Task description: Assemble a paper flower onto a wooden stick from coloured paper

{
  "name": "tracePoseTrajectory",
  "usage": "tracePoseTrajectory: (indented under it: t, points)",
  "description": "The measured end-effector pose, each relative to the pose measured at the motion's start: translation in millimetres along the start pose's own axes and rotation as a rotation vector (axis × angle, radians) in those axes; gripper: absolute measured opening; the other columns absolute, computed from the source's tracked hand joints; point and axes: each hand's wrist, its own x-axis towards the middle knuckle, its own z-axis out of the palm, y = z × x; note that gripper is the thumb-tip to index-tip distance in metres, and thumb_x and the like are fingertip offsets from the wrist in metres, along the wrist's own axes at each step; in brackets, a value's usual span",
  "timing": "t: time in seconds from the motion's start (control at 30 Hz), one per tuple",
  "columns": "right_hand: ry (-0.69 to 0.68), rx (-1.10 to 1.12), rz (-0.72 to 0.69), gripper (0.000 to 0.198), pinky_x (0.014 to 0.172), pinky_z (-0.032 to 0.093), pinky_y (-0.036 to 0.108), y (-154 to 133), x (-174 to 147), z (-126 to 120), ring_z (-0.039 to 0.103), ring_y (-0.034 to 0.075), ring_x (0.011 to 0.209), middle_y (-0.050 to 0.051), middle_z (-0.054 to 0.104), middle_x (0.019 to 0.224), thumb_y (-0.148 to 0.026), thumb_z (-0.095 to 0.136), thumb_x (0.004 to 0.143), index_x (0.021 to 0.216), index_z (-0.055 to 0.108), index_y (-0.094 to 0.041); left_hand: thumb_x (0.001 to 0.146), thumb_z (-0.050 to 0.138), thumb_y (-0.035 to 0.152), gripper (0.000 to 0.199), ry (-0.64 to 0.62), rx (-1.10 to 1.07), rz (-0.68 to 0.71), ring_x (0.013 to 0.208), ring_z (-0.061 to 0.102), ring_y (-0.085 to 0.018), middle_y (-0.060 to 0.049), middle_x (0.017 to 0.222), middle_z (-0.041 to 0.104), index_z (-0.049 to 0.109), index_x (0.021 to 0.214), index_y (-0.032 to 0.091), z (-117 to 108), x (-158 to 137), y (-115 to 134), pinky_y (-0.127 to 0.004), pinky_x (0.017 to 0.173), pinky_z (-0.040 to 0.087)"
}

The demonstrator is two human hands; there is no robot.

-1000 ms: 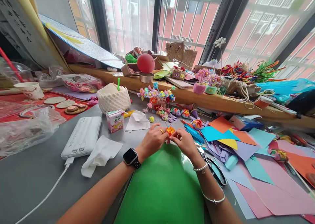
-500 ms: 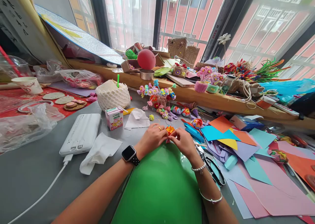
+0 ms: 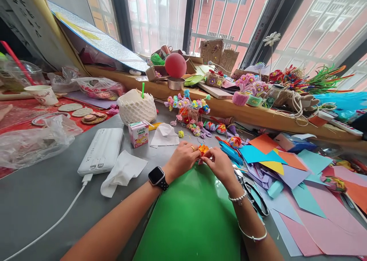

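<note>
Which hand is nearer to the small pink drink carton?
Left. The left hand is to the right of the carton; the right hand is farther right.

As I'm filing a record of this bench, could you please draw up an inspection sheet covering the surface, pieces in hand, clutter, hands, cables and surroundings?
Surface: grey table, with two white tissues lying on it.
Pieces in hand: small orange piece, just beyond a glossy green object.
Clutter: overlapping coloured papers on the right; black-handled scissors beside them; drink carton on the left.
Hands: left hand and right hand both hold the orange piece at the fingertips.
Cables: white cable plugged into a power bank, leaving the frame at lower left.
Surroundings: wooden ledge crowded with crafts; barred windows behind.
</note>
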Motion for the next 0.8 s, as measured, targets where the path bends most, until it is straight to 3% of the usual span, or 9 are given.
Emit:
tracePoseTrajectory:
  t: [0.3,0.43,0.53,0.63,0.73,0.8]
  points:
    - [0.053,0.015,0.019,0.015,0.059,0.042,0.029,-4,-1,1,0.053,0.017,0.065,0.003,0.056,0.069,-0.029,0.059,0.071,0.061,0.066,-0.022,0.084,0.038,0.023,0.02,0.022,0.042,-0.022,0.074,0.053,-0.016,-0.004,0.079,0.061,0.057,0.079,0.018,2,-2,1,-0.035,0.077,0.029]
    - [0.1,0.067,0.016,0.016,0.056,0.041,0.028,0,1,-5,0.052,0.016,0.063,0.004,0.054,0.071,-0.031,0.058,0.072,0.065,0.065,-0.019,0.079,0.047,0.027,0.013,0.142,-0.106,-0.131,0.087,0.051,-0.019,-0.005,0.088,0.059,0.057,0.084,0.02,-3,0,2,-0.037,0.081,0.033]
    - [0.142,0.118,0.05,0.017,0.053,0.04,0.027,2,2,-12,0.049,0.014,0.057,0.003,0.053,0.068,-0.031,0.057,0.073,0.068,0.064,-0.017,0.073,0.055,0.036,0.031,0.324,-0.394,-0.325,0.097,0.048,-0.02,-0.008,0.104,0.052,0.051,0.099,0.02,-5,2,0,-0.035,0.081,0.04]
    - [0.177,0.218,0.061,0.017,0.053,0.04,0.026,1,2,-17,0.049,0.013,0.058,0.003,0.053,0.069,-0.031,0.058,0.073,0.069,0.063,-0.016,0.075,0.046,0.048,0.042,0.409,-0.847,-0.657,0.093,0.052,-0.019,-0.01,0.111,0.045,0.044,0.105,0.018,-5,7,-6,-0.03,0.067,0.048]
    - [0.209,0.27,0.041,0.016,0.053,0.041,0.025,-3,2,-17,0.048,0.012,0.059,0.004,0.053,0.072,-0.029,0.057,0.073,0.068,0.062,-0.015,0.076,0.037,0.055,0.046,0.302,-1.356,-0.99,0.083,0.057,-0.018,-0.012,0.11,0.045,0.041,0.102,0.017,-5,11,-9,-0.028,0.058,0.051]
    - [0.215,0.291,0.005,0.014,0.053,0.041,0.025,-6,1,-16,0.048,0.012,0.06,0.004,0.053,0.073,-0.028,0.056,0.074,0.069,0.062,-0.015,0.074,0.041,0.055,0.047,0.159,-1.638,-1.116,0.078,0.059,-0.018,-0.012,0.105,0.049,0.042,0.099,0.016,-7,12,-9,-0.028,0.06,0.052]
